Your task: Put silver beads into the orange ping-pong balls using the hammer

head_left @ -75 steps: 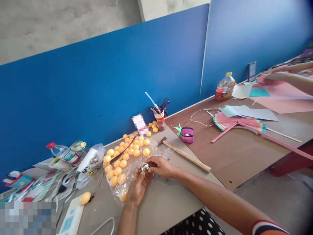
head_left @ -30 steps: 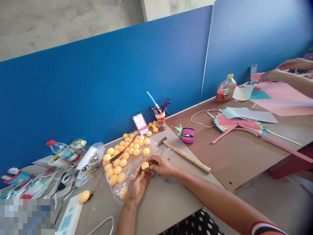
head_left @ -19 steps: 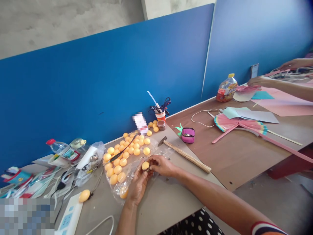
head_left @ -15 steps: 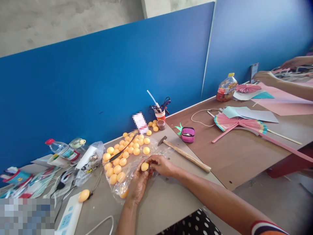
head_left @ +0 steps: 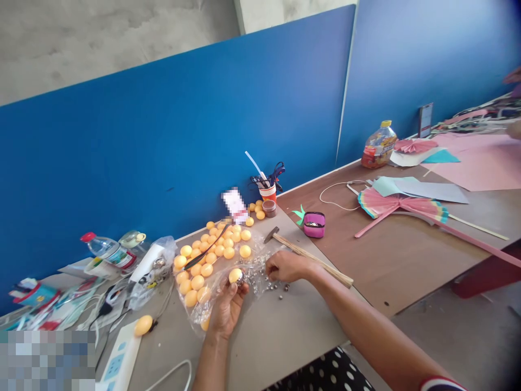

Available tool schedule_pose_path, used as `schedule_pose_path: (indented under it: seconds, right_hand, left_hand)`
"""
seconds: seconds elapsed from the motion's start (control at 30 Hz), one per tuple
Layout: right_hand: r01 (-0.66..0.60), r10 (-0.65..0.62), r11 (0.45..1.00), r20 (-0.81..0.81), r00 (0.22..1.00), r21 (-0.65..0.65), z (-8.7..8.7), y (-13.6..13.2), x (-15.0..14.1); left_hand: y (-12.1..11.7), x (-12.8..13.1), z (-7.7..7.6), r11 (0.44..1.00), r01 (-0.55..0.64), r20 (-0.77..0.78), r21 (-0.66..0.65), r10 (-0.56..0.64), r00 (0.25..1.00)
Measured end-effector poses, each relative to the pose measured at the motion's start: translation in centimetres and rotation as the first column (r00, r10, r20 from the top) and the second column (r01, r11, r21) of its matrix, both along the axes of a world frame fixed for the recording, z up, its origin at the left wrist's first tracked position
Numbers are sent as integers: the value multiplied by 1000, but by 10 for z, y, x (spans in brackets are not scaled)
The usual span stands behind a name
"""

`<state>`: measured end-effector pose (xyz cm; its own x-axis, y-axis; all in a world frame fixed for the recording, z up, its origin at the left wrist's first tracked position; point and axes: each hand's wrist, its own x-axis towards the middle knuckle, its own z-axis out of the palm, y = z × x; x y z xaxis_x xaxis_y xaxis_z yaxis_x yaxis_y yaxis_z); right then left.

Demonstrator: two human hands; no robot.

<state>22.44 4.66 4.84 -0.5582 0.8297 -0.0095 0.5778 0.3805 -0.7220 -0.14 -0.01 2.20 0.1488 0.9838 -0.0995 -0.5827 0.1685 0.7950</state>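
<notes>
A small yellow-orange ball (head_left: 235,275) is gripped in my left hand (head_left: 228,314), its lower right side dark and shiny with small metal pieces. My right hand (head_left: 288,266) reaches down to a scatter of small silvery metal beads (head_left: 280,288), its fingers curled together. Whatever lies between those fingertips is hidden. Many more orange balls (head_left: 207,257) rest on a clear plastic bag (head_left: 197,317) left of and beyond my hands, with a dark strap across them. A wooden-handled hammer (head_left: 321,260) lies just past my right hand.
Left are a power strip (head_left: 118,355), another orange ball (head_left: 143,325), cables and a red-capped bottle (head_left: 109,251). Behind stand a tool cup (head_left: 267,193) and a brown jar (head_left: 269,208). Right are a purple container (head_left: 315,225), a pink paper fan (head_left: 401,203) and a juice bottle (head_left: 379,145).
My right hand has left the ball and moved right to the metal beads. My left hand keeps the ball, tilted slightly. At far right, a co-worker's arms have mostly withdrawn from view.
</notes>
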Motion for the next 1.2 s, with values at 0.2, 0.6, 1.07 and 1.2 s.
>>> schedule_pose_path:
  seconds: [0.2, 0.6, 1.07, 1.2]
  right_hand:
    - [8, -32, 995, 257, 966, 96, 8, -7, -8]
    - [-112, 46, 959, 248, 968, 260, -7, -2, -13]
    - [-7, 44, 883, -68, 997, 469, -31, 6, -20]
    - [31, 26, 897, -122, 992, 441, -23, 7, -18]
  left_hand:
    - [2, 0, -1, 997, -59, 23, -40, 60, 998]
    - [3, 1, 1, 995, -89, 26, -46, 91, 996]
    - [2, 0, -1, 997, -53, 11, -57, 54, 998]
    - [2, 2, 1, 996, -71, 23, -62, 72, 997]
